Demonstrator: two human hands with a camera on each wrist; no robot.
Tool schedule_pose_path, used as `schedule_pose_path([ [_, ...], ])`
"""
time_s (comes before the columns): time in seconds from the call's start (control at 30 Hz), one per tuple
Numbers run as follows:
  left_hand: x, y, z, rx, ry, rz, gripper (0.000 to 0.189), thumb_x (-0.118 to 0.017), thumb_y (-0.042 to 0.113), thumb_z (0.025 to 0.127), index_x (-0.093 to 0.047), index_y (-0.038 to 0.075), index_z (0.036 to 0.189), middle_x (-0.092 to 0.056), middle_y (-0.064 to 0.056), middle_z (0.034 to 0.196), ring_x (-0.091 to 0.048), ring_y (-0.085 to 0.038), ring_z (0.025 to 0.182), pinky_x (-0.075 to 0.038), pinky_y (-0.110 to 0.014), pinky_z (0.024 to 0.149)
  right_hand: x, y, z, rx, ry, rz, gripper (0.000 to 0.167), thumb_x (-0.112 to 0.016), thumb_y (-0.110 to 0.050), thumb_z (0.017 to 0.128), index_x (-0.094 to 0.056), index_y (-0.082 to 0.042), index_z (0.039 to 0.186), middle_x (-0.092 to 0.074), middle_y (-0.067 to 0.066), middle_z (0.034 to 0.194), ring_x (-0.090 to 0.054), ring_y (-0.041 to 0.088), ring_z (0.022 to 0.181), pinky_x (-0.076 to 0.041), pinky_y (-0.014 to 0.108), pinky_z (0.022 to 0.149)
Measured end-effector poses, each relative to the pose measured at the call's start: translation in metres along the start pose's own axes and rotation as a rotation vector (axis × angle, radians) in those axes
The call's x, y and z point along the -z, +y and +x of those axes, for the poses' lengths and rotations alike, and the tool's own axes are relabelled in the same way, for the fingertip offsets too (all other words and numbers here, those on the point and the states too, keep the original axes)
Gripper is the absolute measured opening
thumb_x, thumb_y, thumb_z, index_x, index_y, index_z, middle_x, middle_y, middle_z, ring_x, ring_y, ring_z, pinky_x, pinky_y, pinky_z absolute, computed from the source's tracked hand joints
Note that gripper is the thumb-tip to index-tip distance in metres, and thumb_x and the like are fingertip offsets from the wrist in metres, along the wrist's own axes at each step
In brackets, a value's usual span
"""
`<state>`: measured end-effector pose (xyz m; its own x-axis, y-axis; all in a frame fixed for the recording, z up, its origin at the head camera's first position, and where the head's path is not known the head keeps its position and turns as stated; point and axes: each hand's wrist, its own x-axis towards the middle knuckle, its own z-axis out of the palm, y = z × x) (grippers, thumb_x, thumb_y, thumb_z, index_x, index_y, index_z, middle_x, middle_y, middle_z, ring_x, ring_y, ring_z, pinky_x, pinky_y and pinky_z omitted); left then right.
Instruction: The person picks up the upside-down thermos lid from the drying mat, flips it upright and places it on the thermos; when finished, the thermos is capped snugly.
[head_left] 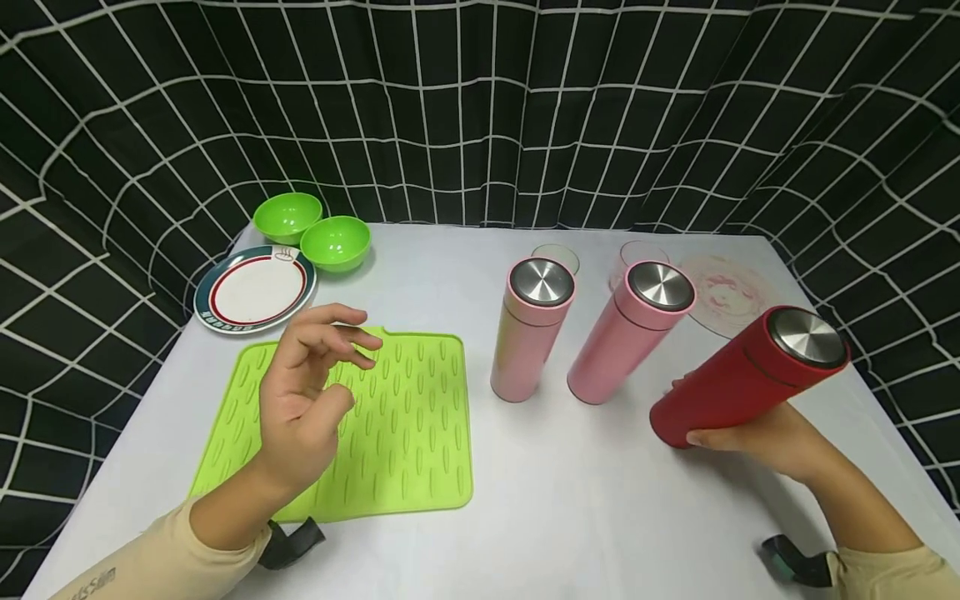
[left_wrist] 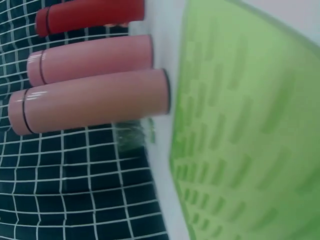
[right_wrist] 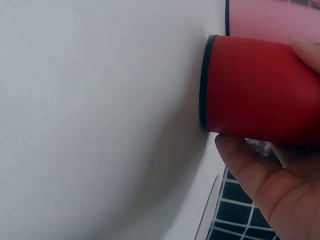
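My right hand [head_left: 757,442] grips a red thermos [head_left: 738,379] with a steel-topped lid, low on its body. In the right wrist view the thumb and fingers wrap the red thermos [right_wrist: 260,90] near its dark base; whether that base touches the table I cannot tell. To its left stand two pink thermoses, the middle one [head_left: 626,337] and the left one [head_left: 528,333], both upright. Over the green ridged mat [head_left: 420,433] hovers my left hand [head_left: 307,400], its fingers loosely bent and holding nothing. The left wrist view shows the mat [left_wrist: 250,125] but not that hand.
Two green bowls, one [head_left: 288,217] behind the other [head_left: 337,243], sit at the back left beside a blue-rimmed plate [head_left: 255,287]. Behind the thermoses are two clear glasses [head_left: 558,254] [head_left: 641,252] and a clear patterned plate [head_left: 727,292]. A black gridded curtain [head_left: 465,108] surrounds the white table [head_left: 555,508].
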<state>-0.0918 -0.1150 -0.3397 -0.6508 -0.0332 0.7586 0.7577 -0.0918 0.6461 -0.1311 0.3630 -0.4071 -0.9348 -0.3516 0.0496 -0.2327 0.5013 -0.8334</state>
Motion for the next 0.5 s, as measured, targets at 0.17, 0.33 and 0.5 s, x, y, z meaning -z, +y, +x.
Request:
schedule_pose_path([
  [0.17,0.009,0.0,-0.008,0.002,-0.041,0.056,0.034,-0.028,-0.02,0.061,-0.046,-0.016,0.089,-0.051,-0.024,0.116,-0.062,-0.028,0.093,-0.051,-0.032,0.077,0.015,0.013,0.016,-0.033,0.004,-0.006,0.064,-0.08,0.003,0.077,-0.051,-0.006,0.132,-0.065,0.0,0.121,-0.061,0.011,0.105,-0.054,0.026,0.078],
  [0.33,0.011,-0.003,-0.01,-0.023,-0.103,0.043,0.035,-0.033,-0.021,0.058,-0.048,-0.016,0.089,-0.051,-0.025,0.114,-0.061,-0.028,0.094,-0.05,-0.031,0.077,0.024,0.02,0.019,-0.062,0.002,-0.048,0.064,-0.08,-0.001,0.079,-0.049,-0.007,0.134,-0.061,-0.002,0.121,-0.058,0.009,0.106,-0.053,0.024,0.079],
  [0.5,0.009,-0.005,-0.009,-0.038,-0.189,0.023,0.037,-0.036,-0.021,0.057,-0.05,-0.016,0.091,-0.05,-0.028,0.113,-0.061,-0.027,0.095,-0.049,-0.031,0.075,0.024,0.024,0.011,-0.082,-0.011,-0.033,0.062,-0.078,-0.003,0.082,-0.049,-0.011,0.136,-0.062,-0.004,0.124,-0.057,0.007,0.108,-0.052,0.024,0.08],
])
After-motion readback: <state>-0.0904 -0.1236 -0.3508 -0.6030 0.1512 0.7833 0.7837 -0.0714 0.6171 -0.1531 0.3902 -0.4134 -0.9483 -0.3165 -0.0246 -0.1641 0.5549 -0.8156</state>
